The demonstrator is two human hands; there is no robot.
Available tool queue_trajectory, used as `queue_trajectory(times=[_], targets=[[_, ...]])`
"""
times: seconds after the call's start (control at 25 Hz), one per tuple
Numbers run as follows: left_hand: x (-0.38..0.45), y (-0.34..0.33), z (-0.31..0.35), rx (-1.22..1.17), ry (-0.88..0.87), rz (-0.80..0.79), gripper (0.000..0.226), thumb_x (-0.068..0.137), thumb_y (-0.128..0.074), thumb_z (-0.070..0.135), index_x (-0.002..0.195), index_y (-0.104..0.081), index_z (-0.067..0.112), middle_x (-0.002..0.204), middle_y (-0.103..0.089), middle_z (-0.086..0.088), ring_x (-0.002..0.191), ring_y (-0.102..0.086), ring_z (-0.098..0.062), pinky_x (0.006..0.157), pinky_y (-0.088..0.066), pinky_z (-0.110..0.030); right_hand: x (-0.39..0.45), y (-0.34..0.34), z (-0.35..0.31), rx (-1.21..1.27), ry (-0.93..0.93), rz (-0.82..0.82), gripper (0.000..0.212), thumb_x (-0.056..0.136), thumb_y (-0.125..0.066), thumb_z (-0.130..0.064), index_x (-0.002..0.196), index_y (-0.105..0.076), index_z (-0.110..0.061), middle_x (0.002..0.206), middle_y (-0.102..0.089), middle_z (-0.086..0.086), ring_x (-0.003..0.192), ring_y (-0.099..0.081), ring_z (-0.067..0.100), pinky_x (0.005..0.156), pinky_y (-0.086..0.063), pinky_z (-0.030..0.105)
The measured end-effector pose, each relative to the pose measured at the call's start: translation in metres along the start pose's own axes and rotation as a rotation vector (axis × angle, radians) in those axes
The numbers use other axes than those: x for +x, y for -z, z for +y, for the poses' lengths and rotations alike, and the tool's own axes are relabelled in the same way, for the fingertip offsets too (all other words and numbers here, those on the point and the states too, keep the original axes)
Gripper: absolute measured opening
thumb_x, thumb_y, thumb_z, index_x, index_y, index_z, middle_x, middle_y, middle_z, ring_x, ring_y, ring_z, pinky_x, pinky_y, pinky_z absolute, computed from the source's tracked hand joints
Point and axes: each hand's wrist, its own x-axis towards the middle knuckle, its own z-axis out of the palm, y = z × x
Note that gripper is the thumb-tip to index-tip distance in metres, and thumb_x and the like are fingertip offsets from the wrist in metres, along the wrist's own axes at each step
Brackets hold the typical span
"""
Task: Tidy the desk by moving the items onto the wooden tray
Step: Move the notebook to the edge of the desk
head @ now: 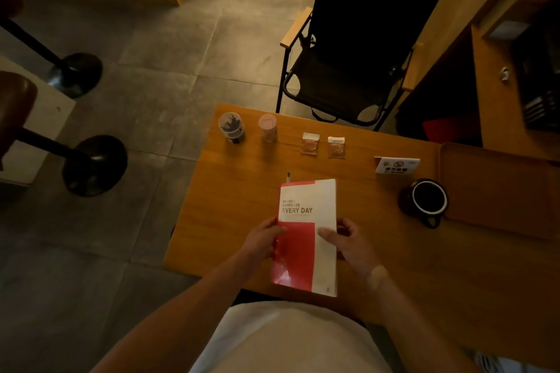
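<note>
both hands hold the red and white notebook (306, 236) at the lower centre of the frame: the left hand (260, 241) grasps its left edge, and the right hand (348, 241) grasps its right edge with the thumb laid on the cover. whether the book is lifted or resting on the counter (424, 266) i cannot tell. the wooden tray (497, 188) sits at the right edge of the frame and looks bare, so the tidying seems barely begun. left to move: the black mug (427, 200) just beside the tray, the small sign card (397, 165) above it, two small sachets (323, 145) in the middle, a pink-lidded jar (268, 127) and a clear cup of dark bits (231, 127) toward the upper left of the counter, plus a thin pen-like thing (288, 177) just above the notebook. the notebook looks like the first item headed for the tray
</note>
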Motion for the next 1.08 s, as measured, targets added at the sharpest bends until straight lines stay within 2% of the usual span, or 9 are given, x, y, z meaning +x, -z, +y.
queue_trajectory(times=[0.12,0.24,0.4,0.52,0.64,0.76,0.88,1.0,1.08], targets=[[0.001,0.024,0.0,-0.062,0.04,-0.056,0.026,0.097,-0.052,0.024,0.122,-0.057,0.024,0.118,-0.063,-0.004,0.109,-0.058,-0.024,0.086,-0.052,-0.039,-0.005,-0.042,-0.015,-0.09,0.052,-0.035,0.04,0.072,-0.078,-0.044,0.103,-0.057,-0.03,0.104,-0.07,-0.003,0.088,-0.071,0.016,0.06,-0.055,0.022],[0.005,0.053,-0.002,-0.096,0.042,-0.084,0.024,0.094,-0.055,0.024,0.118,-0.058,0.026,0.119,-0.063,-0.004,0.112,-0.059,-0.025,0.1,-0.049,-0.048,-0.004,-0.082,-0.023,-0.153,0.071,-0.013,0.042,0.072,-0.077,-0.049,0.105,-0.054,-0.035,0.104,-0.068,-0.007,0.09,-0.068,0.012,0.063,-0.051,0.019],[0.006,0.093,-0.004,-0.094,0.026,-0.118,0.032,0.092,-0.053,0.02,0.123,-0.057,0.025,0.121,-0.063,-0.004,0.113,-0.059,-0.023,0.1,-0.05,-0.048,-0.001,-0.114,-0.024,-0.221,0.057,0.05,0.045,0.079,-0.067,-0.054,0.116,-0.054,-0.032,0.105,-0.068,-0.008,0.09,-0.069,0.016,0.066,-0.053,0.028],[0.006,0.115,-0.003,-0.07,0.041,-0.125,0.034,0.09,-0.051,0.017,0.124,-0.057,0.022,0.12,-0.063,-0.005,0.111,-0.06,-0.022,0.095,-0.052,-0.044,-0.001,-0.127,-0.018,-0.257,0.061,0.07,0.037,0.086,-0.062,-0.049,0.117,-0.056,-0.029,0.104,-0.07,-0.006,0.087,-0.07,0.015,0.065,-0.053,0.026],[0.008,0.129,0.002,-0.042,0.064,-0.097,0.032,0.094,-0.048,0.013,0.124,-0.056,0.019,0.115,-0.064,-0.004,0.104,-0.061,-0.02,0.08,-0.055,-0.037,0.003,-0.133,-0.012,-0.284,0.065,0.051,0.026,0.092,-0.057,-0.043,0.115,-0.058,-0.031,0.103,-0.07,-0.008,0.087,-0.069,0.012,0.064,-0.052,0.024],[0.012,0.143,0.003,-0.011,0.062,-0.018,0.033,0.095,-0.049,0.009,0.126,-0.056,0.019,0.111,-0.065,-0.003,0.1,-0.063,-0.019,0.07,-0.054,-0.033,0.014,-0.134,-0.007,-0.238,0.021,0.074,0.016,0.095,-0.057,-0.028,0.111,-0.058,-0.032,0.105,-0.069,-0.004,0.09,-0.069,0.016,0.065,-0.056,0.031],[0.022,0.16,0.005,0.034,0.036,0.047,0.036,0.094,-0.052,0.009,0.13,-0.055,0.018,0.113,-0.065,-0.004,0.101,-0.064,-0.021,0.073,-0.054,-0.033,0.033,-0.139,-0.001,-0.212,-0.07,0.095,0.028,0.094,-0.059,-0.016,0.122,-0.055,-0.021,0.111,-0.064,0.002,0.098,-0.066,0.023,0.069,-0.06,0.038],[0.035,0.176,0.007,0.091,-0.001,0.085,0.039,0.095,-0.054,0.009,0.132,-0.053,0.018,0.114,-0.064,-0.003,0.099,-0.064,-0.018,0.074,-0.055,-0.033,0.052,-0.149,0.006,-0.181,-0.13,0.098,0.026,0.093,-0.059,-0.009,0.118,-0.056,-0.016,0.109,-0.064,0.003,0.1,-0.066,0.026,0.063,-0.06,0.035],[0.044,0.186,0.009,0.145,-0.034,0.1,0.04,0.094,-0.055,0.009,0.133,-0.053,0.018,0.116,-0.063,-0.003,0.1,-0.063,-0.018,0.08,-0.056,-0.037,0.065,-0.158,0.008,-0.191,-0.142,0.112,0.024,0.092,-0.06,-0.006,0.114,-0.056,-0.016,0.106,-0.063,0.002,0.102,-0.065,0.028,0.069,-0.061,0.041]])
